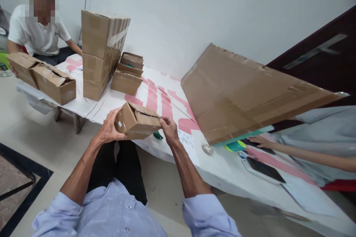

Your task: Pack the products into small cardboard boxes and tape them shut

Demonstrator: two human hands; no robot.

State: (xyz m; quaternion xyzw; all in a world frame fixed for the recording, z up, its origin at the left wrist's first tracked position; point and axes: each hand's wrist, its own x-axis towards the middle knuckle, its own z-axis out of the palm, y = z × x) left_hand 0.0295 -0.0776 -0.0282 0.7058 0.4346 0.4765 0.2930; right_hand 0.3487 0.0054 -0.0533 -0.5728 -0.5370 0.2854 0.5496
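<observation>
A small cardboard box is held between my two hands over the near edge of the table. My left hand wraps round its left end, beside a small white label. At the box's right end, the fingers of my right hand pinch the upper corner by the top flap. The top flaps look slightly parted, and the contents are hidden. Below the right end of the box lies a dark green object, partly covered, whose kind I cannot make out.
Tall cardboard boxes stand stacked beside an open-topped box. More boxes lie at left near a seated person. A large cardboard sheet leans at right, with a tape roll, a tablet-like device and another person's arm.
</observation>
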